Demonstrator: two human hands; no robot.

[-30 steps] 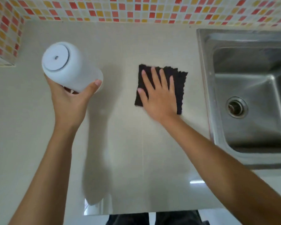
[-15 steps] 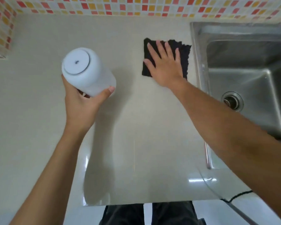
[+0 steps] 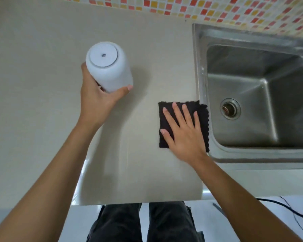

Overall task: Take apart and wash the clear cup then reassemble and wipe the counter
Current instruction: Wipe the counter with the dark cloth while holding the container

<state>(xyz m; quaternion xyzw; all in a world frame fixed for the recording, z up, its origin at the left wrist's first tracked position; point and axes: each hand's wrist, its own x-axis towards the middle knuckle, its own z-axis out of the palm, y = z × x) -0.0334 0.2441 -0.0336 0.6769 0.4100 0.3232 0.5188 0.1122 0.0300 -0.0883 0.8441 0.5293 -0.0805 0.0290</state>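
Now my right hand (image 3: 184, 131) lies flat on the black cloth (image 3: 183, 125), fingers spread wide and pressing down rather than gripping, and it has pulled the cloth back toward me: half a second ago it was up near the tiled wall at the far end of its stroke, and now it sits beside the near half of the sink, its right edge just overlapping the sink's steel rim. A second ago it was in the middle of the counter, so I am sweeping the strip beside the sink back and forth. I judge that this is the last step of the job, the wiping, and that the washing and refitting are behind me. The counter (image 3: 47, 95) looks smooth and clean where the cloth has passed, though I cannot tell whether any wet film remains. Farther out, my left hand (image 3: 96, 100) holds the cup (image 3: 108, 66) up off the counter, fingers curled around its lower body with the thumb across the front, its flat end with a small centre hole facing me; it has stayed lifted through all three views, clearing the surface below. Beyond that, the sink (image 3: 199, 67) stands empty of dishes, and the tiled wall (image 3: 217, 9) runs along the back.
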